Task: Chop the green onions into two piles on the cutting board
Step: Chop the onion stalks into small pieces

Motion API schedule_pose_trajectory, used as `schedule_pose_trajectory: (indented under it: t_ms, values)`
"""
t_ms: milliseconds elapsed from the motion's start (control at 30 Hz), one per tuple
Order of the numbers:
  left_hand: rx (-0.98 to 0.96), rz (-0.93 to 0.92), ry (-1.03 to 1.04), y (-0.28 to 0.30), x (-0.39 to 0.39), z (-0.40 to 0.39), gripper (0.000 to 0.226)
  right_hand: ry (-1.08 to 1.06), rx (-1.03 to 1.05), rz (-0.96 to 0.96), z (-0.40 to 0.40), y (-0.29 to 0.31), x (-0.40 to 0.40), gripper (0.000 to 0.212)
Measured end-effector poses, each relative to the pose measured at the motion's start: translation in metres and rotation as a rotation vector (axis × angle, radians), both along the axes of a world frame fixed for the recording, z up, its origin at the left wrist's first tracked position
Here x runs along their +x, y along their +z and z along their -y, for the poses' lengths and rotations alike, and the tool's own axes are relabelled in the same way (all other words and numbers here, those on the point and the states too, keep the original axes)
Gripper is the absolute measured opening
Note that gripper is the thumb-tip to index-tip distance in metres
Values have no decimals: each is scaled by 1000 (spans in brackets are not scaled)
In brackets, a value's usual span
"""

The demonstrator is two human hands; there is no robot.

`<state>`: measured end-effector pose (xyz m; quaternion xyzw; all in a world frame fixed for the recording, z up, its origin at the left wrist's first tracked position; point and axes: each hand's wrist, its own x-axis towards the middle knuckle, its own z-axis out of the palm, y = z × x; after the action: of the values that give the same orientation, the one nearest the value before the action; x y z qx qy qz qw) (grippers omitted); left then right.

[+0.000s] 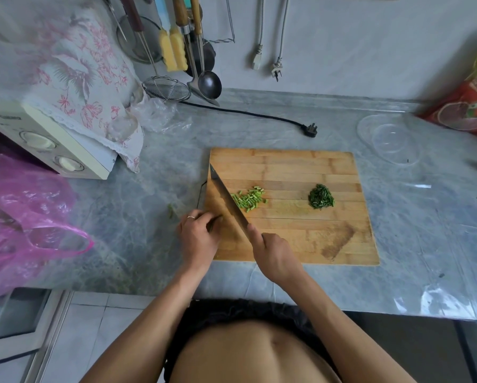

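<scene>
A wooden cutting board [301, 239] lies on the grey marble counter. On it sit two piles: pale green chopped onion stems [249, 199] left of centre and dark green chopped leaves [321, 197] to the right. My right hand [273, 255] grips the handle of a long knife [226, 199], whose blade runs diagonally up-left, just left of the pale pile. My left hand [197, 236], with a ring on one finger, rests with curled fingers at the board's left edge; something dark shows at its fingertips, too small to tell. A scrap of green [171, 210] lies on the counter left of the board.
A covered white appliance [52, 139] and a pink plastic bag [24, 217] stand at the left. Utensils hang on the back wall above a black cord with its plug [310, 130]. A clear plastic lid [389, 138] and a red bag [469, 103] are at the right.
</scene>
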<state>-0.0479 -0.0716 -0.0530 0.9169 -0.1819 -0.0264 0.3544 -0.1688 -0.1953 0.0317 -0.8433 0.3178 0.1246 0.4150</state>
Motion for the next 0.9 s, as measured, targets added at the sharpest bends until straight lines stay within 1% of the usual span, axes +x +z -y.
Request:
schedule_pose_trajectory:
  t_ms: [133,233,300,400,500,533,600,700,767,800,833,867,900]
  values:
    - [-28,21,-12,0,2,2,11,9,-10,16,-1,5,-7,60]
    - [-64,58,-20,3,2,-1,9,25,-8,102,-3,6,-11,51]
    - [-112,65,-9,3,2,-4,9,-4,11,129,-3,6,-14,54]
    - [-148,48,14,1,4,-12,14,-44,17,136,-4,6,-19,59]
    - [-112,42,-16,2,3,-18,22,-6,-2,140,-8,5,-22,59]
    - [-97,46,-35,2,4,-19,27,17,9,125,-12,9,-22,56]
    - [-57,45,-62,2,4,-18,28,53,-2,118,-17,15,-21,50]
    - [-8,47,-55,1,5,-16,26,67,-1,79,-21,16,-19,50]
    - [-7,57,-49,1,5,-16,28,26,98,0,-25,20,-17,55]
    - [-12,59,-48,1,5,-16,28,-11,151,-74,-23,17,-19,53]
    - [-20,63,-48,1,5,-15,28,26,64,-28,-23,12,-23,45]
    - [-29,66,-51,2,5,-15,27,14,-2,13,-22,7,-24,39]
    - [-33,67,-54,2,4,-14,27,57,-92,44,-20,6,-18,44]
